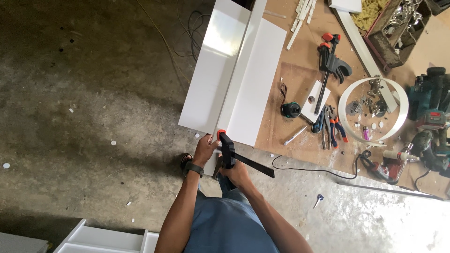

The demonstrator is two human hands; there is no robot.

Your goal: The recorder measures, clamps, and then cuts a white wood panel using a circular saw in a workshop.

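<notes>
At the near end of the white panels (pixel 232 75), which stick out past the edge of the brown bench (pixel 300 47), both hands work a bar clamp (pixel 229 152). Right hand (pixel 239 173) is wrapped shut on the clamp's black handle; the bar runs out to the right behind it. Left hand (pixel 205 149), with a dark watch (pixel 194 168) on the wrist, rests its fingers against the panel corner beside the clamp's orange pad (pixel 221 134); whether it pinches the panel or only steadies it, cannot tell.

Risks, as a guess: the panels look glossy and slick, so the upright strip between them could slide off line as the clamp tightens. The overhanging end has no support below, so a push down could tip or flex it. Too much squeeze could dent the smooth face. A black cable (pixel 309 168) lies on the floor near the feet, a trip hazard.

Materials: panels flat, long, rectangular, shiny white, reflecting light. Bench top matte brown board, dusty. Floor (pixel 84 117) rough stained concrete with small white chips. On the bench: a second clamp (pixel 332 61), black and orange; a thin white hoop (pixel 373 110) around small metal hardware; pliers (pixel 333 129) with orange grips; green power tools (pixel 429 100) at the right edge.
</notes>
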